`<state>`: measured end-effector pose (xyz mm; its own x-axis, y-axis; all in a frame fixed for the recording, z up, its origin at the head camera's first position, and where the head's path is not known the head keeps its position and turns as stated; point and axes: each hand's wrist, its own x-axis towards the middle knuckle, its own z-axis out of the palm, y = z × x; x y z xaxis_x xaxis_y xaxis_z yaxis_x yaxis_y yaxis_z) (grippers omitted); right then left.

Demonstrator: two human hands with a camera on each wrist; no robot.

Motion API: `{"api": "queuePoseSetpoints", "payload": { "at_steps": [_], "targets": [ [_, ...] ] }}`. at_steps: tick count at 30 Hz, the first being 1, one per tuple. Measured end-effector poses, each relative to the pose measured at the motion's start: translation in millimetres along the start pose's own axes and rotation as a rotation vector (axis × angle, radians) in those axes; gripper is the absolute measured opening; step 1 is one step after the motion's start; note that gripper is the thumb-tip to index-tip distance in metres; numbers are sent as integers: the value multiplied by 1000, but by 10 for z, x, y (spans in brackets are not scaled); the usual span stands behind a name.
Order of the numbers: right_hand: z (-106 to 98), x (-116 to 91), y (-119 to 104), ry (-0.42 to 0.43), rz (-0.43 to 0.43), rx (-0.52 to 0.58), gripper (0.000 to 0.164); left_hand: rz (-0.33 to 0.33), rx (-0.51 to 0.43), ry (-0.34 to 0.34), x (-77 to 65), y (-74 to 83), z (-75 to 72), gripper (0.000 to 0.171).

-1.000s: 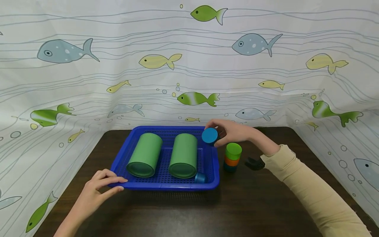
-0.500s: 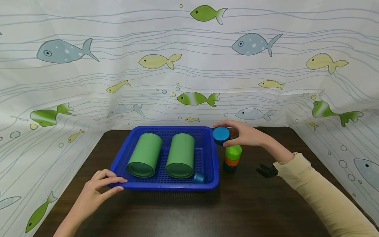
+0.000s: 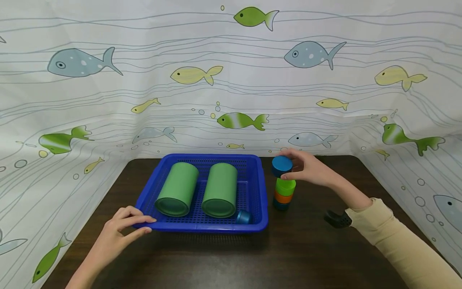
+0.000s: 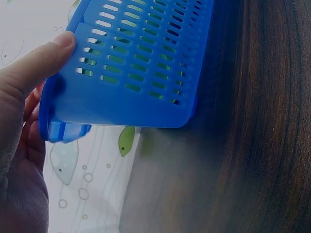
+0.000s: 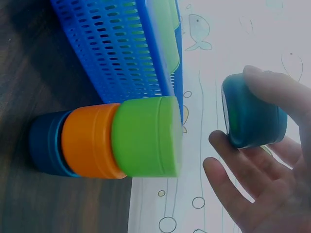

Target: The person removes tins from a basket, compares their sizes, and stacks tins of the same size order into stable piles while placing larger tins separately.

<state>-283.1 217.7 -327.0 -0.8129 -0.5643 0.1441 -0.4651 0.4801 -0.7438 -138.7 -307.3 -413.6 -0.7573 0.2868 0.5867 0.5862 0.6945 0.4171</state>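
Observation:
My right hand [image 3: 308, 166] pinches a blue stacking cup [image 3: 282, 165] between thumb and fingers, just above a stack on the table. That stack has a green cup [image 5: 148, 137] on top, an orange cup [image 5: 92, 141] under it and a dark blue cup [image 5: 47, 143] at the bottom. In the right wrist view a gap shows between the held cup and the green one. My left hand [image 3: 120, 233] grips the front left corner of the blue basket [image 4: 131, 109], thumb on the outer wall.
Two green cans [image 3: 178, 188] lie on their sides in the basket. A small blue cup [image 3: 244, 217] lies in its front right corner. The dark wooden table [image 3: 231, 261] meets a fish-print sheet [image 3: 202, 100] behind and at both sides.
My right hand has carried the blue cup rightward from above the basket's right rim to over the stack. The right can has shifted slightly left. My left hand stays at the corner.

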Motion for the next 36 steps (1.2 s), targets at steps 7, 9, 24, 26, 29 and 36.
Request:
{"api": "queuePoseSetpoints", "payload": {
  "at_steps": [7,9,24,26,29,36],
  "targets": [
    [18,-75,64,17,25,-9,59,12,-5,4,3,0,5,45],
    [29,-95,81,24,34,-24,59,5,0,2,2,-5,0,45],
    [64,-173,199,32,68,-46,61,-6,6,0,-3,-11,2,46],
    [70,-179,198,34,68,-43,62,-12,11,-2,-3,-17,1,46],
    [76,-189,203,37,68,-40,62,-13,16,-2,-3,-21,1,46],
    [94,-201,236,42,54,-59,60,-9,1,-3,-5,-14,4,45]
  ]
}}
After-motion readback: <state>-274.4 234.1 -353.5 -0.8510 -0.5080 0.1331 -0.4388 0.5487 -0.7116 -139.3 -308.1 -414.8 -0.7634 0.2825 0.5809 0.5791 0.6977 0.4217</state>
